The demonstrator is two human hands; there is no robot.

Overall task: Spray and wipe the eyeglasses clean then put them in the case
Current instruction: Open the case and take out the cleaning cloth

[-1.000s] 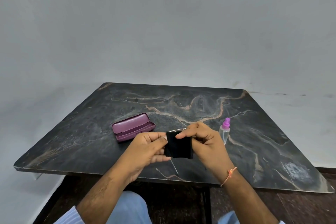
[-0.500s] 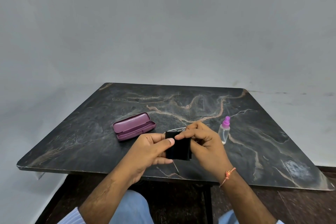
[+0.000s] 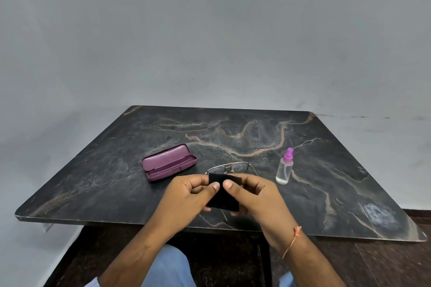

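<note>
Since a second ago the black cloth (image 3: 223, 193) has come off the eyeglasses (image 3: 231, 168), which now show above it in the centre of the frame; earlier they were almost wholly hidden behind the cloth and both hands.

Now the left hand (image 3: 186, 196) and right hand (image 3: 256, 196) each pinch the cloth between thumb and fingers, thumbs nearly meeting at its upper middle, the cloth hanging flat between them just above the near edge of the tabletop (image 3: 93, 182).

That surface is a dark stone slab with pale tan veins, a whitish patch at the lower right of the frame, its corners rounded. Behind it rises a plain grey wall (image 3: 210, 30); below the near edge lies dark floor.

One pair of eyeglasses sits just beyond the cloth, thin metal frame, long axis running left to right across the frame, lenses facing the person (whether they rest on the stone or are held from beneath I cannot tell). One purple case (image 3: 169, 162) lies open left of centre, its long axis slanting from lower left to upper right, lid toward the wall. One clear spray bottle (image 3: 285, 169) with a pink nozzle stands upright to the right of the hands, well apart from the case. An orange thread (image 3: 293, 239) circles the right wrist.
</note>
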